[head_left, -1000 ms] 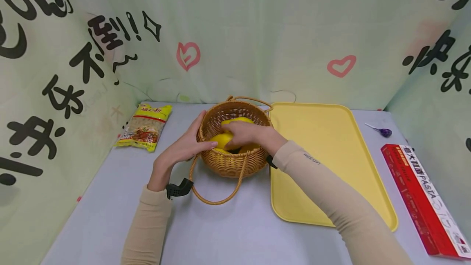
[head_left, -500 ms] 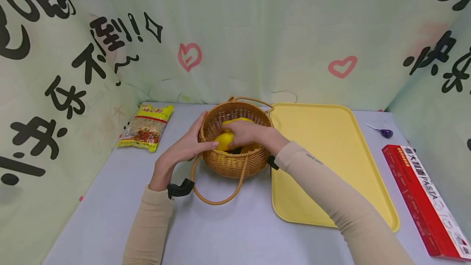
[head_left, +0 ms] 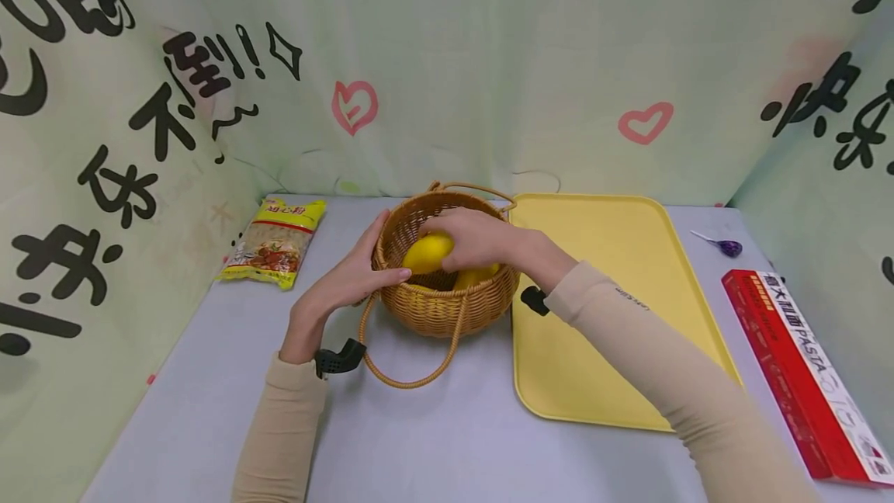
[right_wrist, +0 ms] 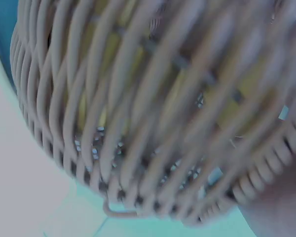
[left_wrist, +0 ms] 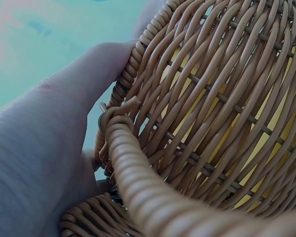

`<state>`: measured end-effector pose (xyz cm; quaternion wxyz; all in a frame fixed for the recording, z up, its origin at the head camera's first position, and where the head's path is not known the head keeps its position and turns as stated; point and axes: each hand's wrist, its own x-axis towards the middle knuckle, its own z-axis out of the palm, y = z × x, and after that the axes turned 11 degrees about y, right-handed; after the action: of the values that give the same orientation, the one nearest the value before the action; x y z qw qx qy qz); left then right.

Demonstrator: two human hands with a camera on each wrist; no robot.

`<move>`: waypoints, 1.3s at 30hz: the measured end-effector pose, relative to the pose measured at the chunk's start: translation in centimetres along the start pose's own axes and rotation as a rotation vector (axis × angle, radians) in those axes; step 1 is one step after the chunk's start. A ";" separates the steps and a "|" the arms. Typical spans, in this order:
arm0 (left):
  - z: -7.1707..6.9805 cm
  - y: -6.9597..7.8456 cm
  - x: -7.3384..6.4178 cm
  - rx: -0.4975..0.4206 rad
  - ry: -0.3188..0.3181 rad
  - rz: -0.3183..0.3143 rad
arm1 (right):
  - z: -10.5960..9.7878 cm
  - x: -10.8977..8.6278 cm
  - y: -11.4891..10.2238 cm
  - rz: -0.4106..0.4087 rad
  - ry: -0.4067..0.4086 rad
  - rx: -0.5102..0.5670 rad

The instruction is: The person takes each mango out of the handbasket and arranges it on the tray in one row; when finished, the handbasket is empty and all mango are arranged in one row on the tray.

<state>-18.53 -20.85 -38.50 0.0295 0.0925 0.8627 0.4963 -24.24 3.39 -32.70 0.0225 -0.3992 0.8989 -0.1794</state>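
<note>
A wicker basket (head_left: 433, 317) stands mid-table, its looped handle (head_left: 412, 385) hanging down in front. My left hand (head_left: 355, 274) grips its left rim, thumb over the edge; the left wrist view shows that hand (left_wrist: 49, 113) beside the weave (left_wrist: 212, 98). At the basket's mouth my right hand (head_left: 489, 241) holds a lemon (head_left: 427, 253), its fingertips partly hidden behind the fruit. Lower inside lies more yellow fruit (head_left: 475, 278), mostly covered by the hand and rim. In the right wrist view, the blurred basket wall (right_wrist: 138, 108) hides the grasp, with yellow showing through the gaps.
Right of the basket lies a yellow tray (head_left: 594, 317), under my right forearm. Beyond it are a red pasta box (head_left: 803, 379) and a purple-headed lollipop (head_left: 729, 248). A yellow food packet (head_left: 275, 243) lies at the back left. Printed curtains (head_left: 503, 60) enclose the table.
My right hand has risen from deeper in the basket with the lemon, which now shows more fully. My left hand stays on the rim.
</note>
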 end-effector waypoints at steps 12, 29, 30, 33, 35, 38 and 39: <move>-0.1 -0.1 0.1 0.000 -0.003 0.001 | -3.1 -1.9 1.0 -0.010 0.103 0.037; 0.0 0.1 0.1 -0.007 0.007 -0.008 | -6.9 -5.3 4.7 0.095 0.342 0.060; 0.0 0.0 0.1 -0.013 0.005 -0.008 | -6.9 -5.5 5.1 0.097 0.362 0.060; 0.0 0.1 0.0 -0.028 -0.001 -0.009 | -6.8 -6.1 6.4 0.125 0.409 0.055; 0.0 0.1 0.0 -0.035 -0.005 -0.008 | -6.7 -6.5 7.1 0.158 0.430 0.044; 0.0 0.1 -0.1 -0.038 -0.004 -0.005 | -6.5 -7.1 8.4 0.203 0.448 0.033; 0.0 0.2 -0.1 -0.039 -0.004 -0.005 | -6.4 -7.2 8.8 0.216 0.455 0.030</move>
<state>-18.43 -20.80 -38.36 0.0342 0.0909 0.8530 0.5128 -26.74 15.99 -30.46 -0.1555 -0.2500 0.9154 -0.2746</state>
